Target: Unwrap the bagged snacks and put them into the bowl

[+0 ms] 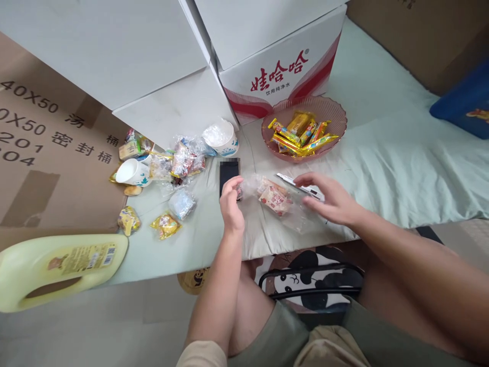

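My left hand (232, 206) is at the right edge of a dark phone (228, 171), its fingers curled. A small reddish bit shows inside the curl, too hidden to name. Between my hands lies a clear plastic bag (300, 219) with a red-and-white snack packet (275, 200) in or on it. My right hand (332, 199) hovers over a slim white-and-grey tool (284, 178), thumb and fingers apart. The tool lies aslant below my fingers, and its kind is unclear.
Behind stands a pink ribbed bowl (341, 122) of yellow-wrapped snacks, against a white carton (282, 71). To the left are paper cups (132, 172), (223, 138), piled wrappers (187, 158) and loose packets (166, 225). A yellow jug (87, 260) is at the near left edge.
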